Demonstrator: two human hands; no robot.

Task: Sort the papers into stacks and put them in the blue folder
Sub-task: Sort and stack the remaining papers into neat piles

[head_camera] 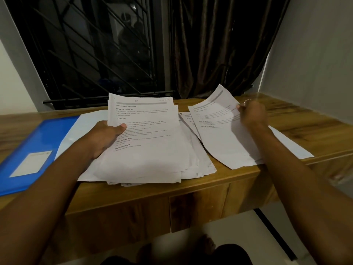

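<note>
Left of the left fingers (119, 129), which gripped the main stack (149, 150), the blue folder (34, 150) lay on the bench (298, 119). Right fingers (241, 108) pinched one raised sheet (219, 131); squaring it over the pile (188, 122) beneath was advisable.

On the desk (210, 188) before me, the folder (34, 150) lies at my left. Just right of it sits the stack (149, 150), my left hand (104, 138) gripping its left side. My right hand (252, 113) holds a sheet (219, 131) right of the stack, over more papers (292, 148) lying on the desk. Behind the desk are the window (86, 44), left, and the curtain (219, 44), right
</note>
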